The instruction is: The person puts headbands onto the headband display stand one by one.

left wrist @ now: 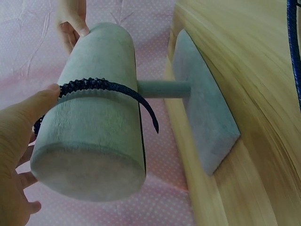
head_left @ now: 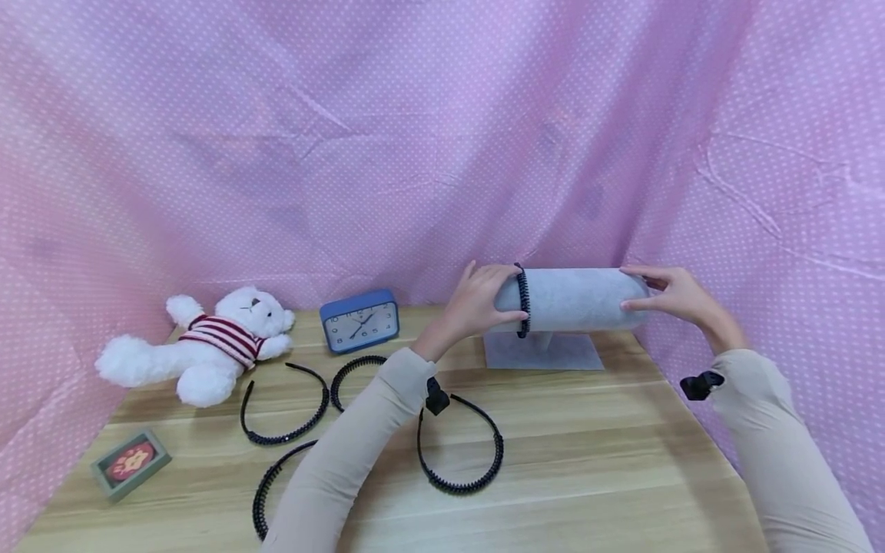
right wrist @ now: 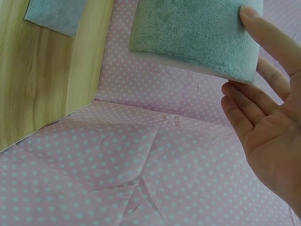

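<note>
A grey fabric-covered headband display stand (head_left: 574, 299) has a horizontal roll on a post above a flat base. A black, toothed headband (head_left: 523, 301) curves around the roll near its left end, with one tip hanging free beneath in the left wrist view. My left hand (head_left: 477, 301) holds this headband, thumb on its front edge (left wrist: 75, 86) and the other fingers partly hidden behind the roll. At the opposite end, my right hand (head_left: 681, 296) grips the roll (right wrist: 197, 37) between thumb and fingers.
More black headbands lie on the wooden table (head_left: 588, 461), one (head_left: 465, 485) near my left forearm. Farther left are a blue alarm clock (head_left: 361, 322), a white teddy bear (head_left: 221, 338) in a striped sweater, and a small framed picture (head_left: 131, 465). Pink dotted cloth (head_left: 415, 153) hangs behind.
</note>
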Demonstrator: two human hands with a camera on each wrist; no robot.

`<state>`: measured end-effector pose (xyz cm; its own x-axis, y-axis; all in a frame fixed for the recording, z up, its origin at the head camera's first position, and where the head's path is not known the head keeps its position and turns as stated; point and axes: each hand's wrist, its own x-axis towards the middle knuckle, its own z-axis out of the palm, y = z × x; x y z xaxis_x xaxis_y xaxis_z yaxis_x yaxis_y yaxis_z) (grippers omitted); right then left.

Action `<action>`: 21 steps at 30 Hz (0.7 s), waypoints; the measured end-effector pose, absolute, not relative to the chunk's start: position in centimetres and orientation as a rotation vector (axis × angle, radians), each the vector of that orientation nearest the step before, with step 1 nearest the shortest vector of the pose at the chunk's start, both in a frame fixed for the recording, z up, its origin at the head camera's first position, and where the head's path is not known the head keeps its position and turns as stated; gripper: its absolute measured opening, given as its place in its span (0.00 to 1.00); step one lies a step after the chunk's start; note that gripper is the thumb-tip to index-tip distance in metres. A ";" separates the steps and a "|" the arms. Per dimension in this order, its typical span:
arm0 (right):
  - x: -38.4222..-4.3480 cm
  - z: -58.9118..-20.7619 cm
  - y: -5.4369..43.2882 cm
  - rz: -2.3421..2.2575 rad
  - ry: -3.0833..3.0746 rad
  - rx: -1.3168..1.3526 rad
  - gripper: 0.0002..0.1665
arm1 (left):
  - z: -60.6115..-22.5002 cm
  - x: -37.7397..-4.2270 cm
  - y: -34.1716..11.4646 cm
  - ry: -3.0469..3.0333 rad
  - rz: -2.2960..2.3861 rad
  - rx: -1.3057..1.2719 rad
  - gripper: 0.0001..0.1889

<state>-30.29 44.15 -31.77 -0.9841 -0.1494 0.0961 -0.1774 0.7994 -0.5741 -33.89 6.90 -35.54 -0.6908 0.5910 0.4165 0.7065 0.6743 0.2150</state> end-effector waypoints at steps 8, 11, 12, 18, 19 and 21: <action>-30.6 -31.6 43.0 0.951 -2.932 0.258 0.45 | -35.2 -33.8 8.4 -2.587 -0.397 -0.998 0.43; -30.8 -31.4 42.5 0.940 -2.923 0.264 0.44 | -35.2 -33.9 8.7 -2.592 -0.381 -0.987 0.43; -30.9 -31.4 42.4 0.934 -2.925 0.261 0.44 | -35.1 -33.9 8.8 -2.597 -0.381 -0.984 0.43; -31.2 -31.3 42.2 0.914 -2.951 0.240 0.45 | -34.9 -34.0 9.4 -2.634 -0.383 -1.000 0.46; -31.3 -31.3 42.3 0.913 -2.952 0.240 0.45 | -34.8 -34.1 9.5 -2.641 -0.383 -1.005 0.47; -31.4 -31.3 42.3 0.913 -2.951 0.248 0.45 | -34.8 -34.2 9.7 -2.646 -0.372 -1.010 0.50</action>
<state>-31.40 42.28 -31.26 -0.9863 -0.1395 0.0879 -0.1648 0.8135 -0.5577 -34.23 9.70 -34.79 -0.7146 0.6054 0.3505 0.6786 0.7216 0.1373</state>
